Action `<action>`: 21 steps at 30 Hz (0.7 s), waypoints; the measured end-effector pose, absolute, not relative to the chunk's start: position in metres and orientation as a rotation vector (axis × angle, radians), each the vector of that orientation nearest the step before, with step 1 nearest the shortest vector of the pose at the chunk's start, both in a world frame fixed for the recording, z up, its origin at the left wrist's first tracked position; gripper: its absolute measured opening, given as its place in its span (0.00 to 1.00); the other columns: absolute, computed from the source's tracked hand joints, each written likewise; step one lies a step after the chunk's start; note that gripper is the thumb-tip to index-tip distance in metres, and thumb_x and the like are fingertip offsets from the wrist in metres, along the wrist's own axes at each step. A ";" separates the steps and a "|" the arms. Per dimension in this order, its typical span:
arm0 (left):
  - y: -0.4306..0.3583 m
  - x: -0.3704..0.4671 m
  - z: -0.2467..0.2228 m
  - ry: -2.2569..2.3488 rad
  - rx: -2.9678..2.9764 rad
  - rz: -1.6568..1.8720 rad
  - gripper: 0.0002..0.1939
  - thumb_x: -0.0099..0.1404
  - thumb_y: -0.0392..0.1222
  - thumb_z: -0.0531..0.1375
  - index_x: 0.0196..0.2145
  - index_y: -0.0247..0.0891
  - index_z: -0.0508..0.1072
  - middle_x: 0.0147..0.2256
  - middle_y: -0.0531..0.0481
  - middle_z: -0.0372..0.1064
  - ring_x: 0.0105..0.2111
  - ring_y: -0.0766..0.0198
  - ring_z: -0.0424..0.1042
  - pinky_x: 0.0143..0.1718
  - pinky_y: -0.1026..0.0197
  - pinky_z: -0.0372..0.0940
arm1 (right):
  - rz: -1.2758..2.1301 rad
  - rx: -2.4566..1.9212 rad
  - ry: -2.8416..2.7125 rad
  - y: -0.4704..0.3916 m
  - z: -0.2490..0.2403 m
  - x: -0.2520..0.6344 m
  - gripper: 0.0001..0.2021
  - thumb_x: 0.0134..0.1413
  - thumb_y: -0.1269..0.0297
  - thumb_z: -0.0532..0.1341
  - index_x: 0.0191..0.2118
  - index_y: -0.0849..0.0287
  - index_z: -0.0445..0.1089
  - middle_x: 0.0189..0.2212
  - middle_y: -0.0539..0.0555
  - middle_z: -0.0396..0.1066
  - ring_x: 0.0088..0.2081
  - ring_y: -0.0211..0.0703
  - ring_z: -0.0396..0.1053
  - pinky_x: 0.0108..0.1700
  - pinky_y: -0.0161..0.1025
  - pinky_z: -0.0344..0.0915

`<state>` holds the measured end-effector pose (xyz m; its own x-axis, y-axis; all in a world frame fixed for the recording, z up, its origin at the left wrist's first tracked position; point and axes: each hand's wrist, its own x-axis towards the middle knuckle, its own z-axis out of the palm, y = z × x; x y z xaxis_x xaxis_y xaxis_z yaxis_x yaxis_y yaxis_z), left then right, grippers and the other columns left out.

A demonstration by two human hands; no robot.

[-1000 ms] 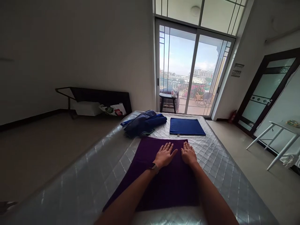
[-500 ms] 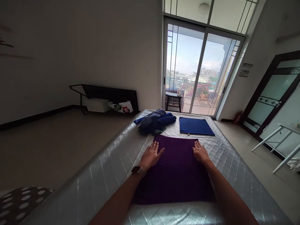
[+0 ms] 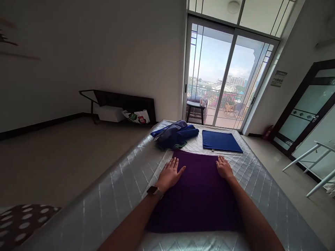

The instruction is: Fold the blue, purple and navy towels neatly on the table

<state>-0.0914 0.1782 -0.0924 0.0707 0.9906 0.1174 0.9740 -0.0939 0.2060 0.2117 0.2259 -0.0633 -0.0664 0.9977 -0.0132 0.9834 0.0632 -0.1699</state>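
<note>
A dark purple towel (image 3: pixel 197 195) lies spread flat on a plastic-wrapped mattress (image 3: pixel 112 198) in front of me. My left hand (image 3: pixel 170 173), with a watch on the wrist, rests palm down on the towel's left edge near the far corner. My right hand (image 3: pixel 224 167) lies flat on the towel's far right corner. Both hands have fingers spread and hold nothing. Beyond the purple towel lies a flat folded blue towel (image 3: pixel 221 141), and left of it a heap of crumpled blue cloths (image 3: pixel 175 135).
A sliding glass balcony door (image 3: pixel 222 76) stands past the mattress, with a dark stool (image 3: pixel 195 111) outside. A low black frame (image 3: pixel 117 101) with a white box and bag leans on the left wall. White table legs (image 3: pixel 314 160) stand at right. A dotted cushion (image 3: pixel 21 223) lies lower left.
My hands slid apart from the middle of the purple towel to its left and right edges. The view also shifted slightly, so the mattress sits further right.
</note>
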 end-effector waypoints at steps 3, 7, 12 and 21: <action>0.177 -0.094 -0.092 2.073 2.266 0.343 0.45 0.71 0.67 0.35 0.69 0.26 0.53 0.69 0.34 0.47 0.70 0.50 0.46 0.69 0.46 0.47 | 0.191 -2.047 -2.196 0.226 -0.065 0.211 0.30 0.70 0.58 0.39 0.72 0.67 0.46 0.72 0.58 0.43 0.73 0.42 0.38 0.71 0.44 0.39; 0.179 -0.102 -0.083 2.085 2.274 0.190 0.44 0.71 0.66 0.34 0.69 0.27 0.54 0.70 0.35 0.47 0.70 0.49 0.46 0.69 0.45 0.46 | 0.214 -2.040 -2.166 0.225 -0.064 0.208 0.30 0.70 0.58 0.39 0.72 0.66 0.48 0.72 0.56 0.43 0.73 0.42 0.39 0.71 0.42 0.38; 0.182 -0.069 -0.067 2.018 2.414 0.189 0.44 0.71 0.65 0.34 0.68 0.27 0.55 0.69 0.35 0.49 0.70 0.48 0.48 0.69 0.44 0.46 | 0.218 -2.009 -2.151 0.222 -0.065 0.205 0.30 0.70 0.59 0.40 0.72 0.68 0.47 0.72 0.58 0.44 0.72 0.43 0.40 0.71 0.43 0.38; 0.158 0.058 -0.094 1.600 2.667 0.320 0.36 0.74 0.59 0.35 0.71 0.37 0.49 0.69 0.44 0.50 0.70 0.55 0.48 0.69 0.48 0.45 | 0.188 -1.976 -2.181 0.225 -0.067 0.207 0.32 0.69 0.53 0.44 0.72 0.66 0.48 0.71 0.60 0.46 0.72 0.45 0.40 0.70 0.45 0.39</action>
<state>0.0578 0.1584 -0.0945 0.4555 0.8744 0.1669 0.8713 -0.4764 0.1178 0.2072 0.2247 -0.0674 -0.0921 0.9941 0.0570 0.9698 0.1025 -0.2213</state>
